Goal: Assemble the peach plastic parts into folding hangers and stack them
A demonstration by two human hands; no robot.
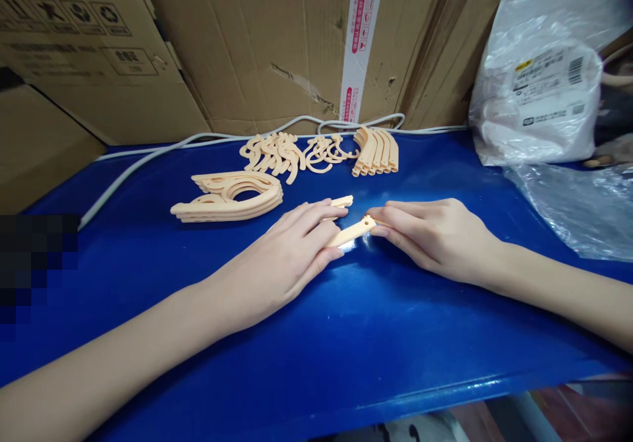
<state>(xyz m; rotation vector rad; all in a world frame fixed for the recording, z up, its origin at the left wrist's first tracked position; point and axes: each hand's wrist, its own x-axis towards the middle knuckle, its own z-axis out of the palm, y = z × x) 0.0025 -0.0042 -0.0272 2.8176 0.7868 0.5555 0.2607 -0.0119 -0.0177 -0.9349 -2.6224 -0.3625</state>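
Note:
My left hand (pixel 306 237) is closed round a cream plastic hanger frame (pixel 352 233), whose two ends stick out past the fingers. The nearer end has a small round hole. Against that end, my right hand (pixel 430 231) pinches a cream plastic hanger piece; only a sliver shows between its fingers, so its shape is hidden. To the left lies a stack of folded hangers (pixel 267 198). Behind the hands are a pile of curved hook pieces (pixel 277 155), a few thinner hooks (pixel 321 158) and a row of curved hanger arms (pixel 378 152).
The blue tabletop (pixel 316 356) lies under everything. White cables (pixel 198 138) run along its back, before cardboard boxes (pixel 277 46). A clear plastic bag (pixel 539 99) with a labelled white package sits at the back right, its loose film (pixel 578 204) spread forward.

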